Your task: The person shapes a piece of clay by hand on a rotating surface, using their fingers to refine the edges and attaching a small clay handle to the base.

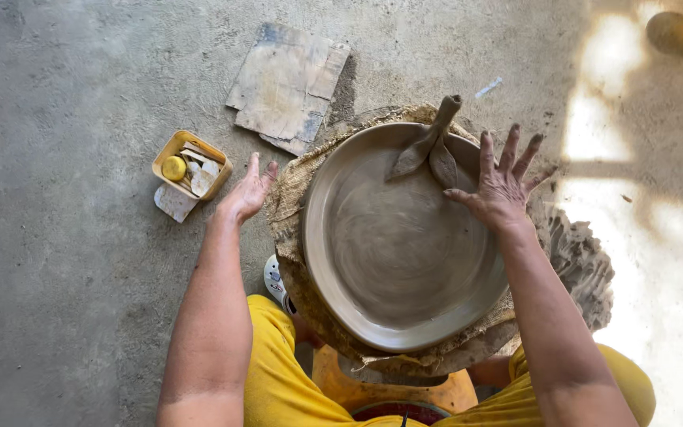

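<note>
Head view, looking down: I see a wide wet clay dish (401,237) on burlap (286,202) over a stand, centre frame, w/ a clay handle (432,142) at its far rim. My right hand (499,186) is spread open, fingers splayed, thumb touching the rim just right of the handle, grasping nothing. My left hand (248,192) is open too, flat by the burlap edge, near a yellow tray (191,164) of scraps. Imo light, even rim pressure keeps the soft wall from warping.
</note>
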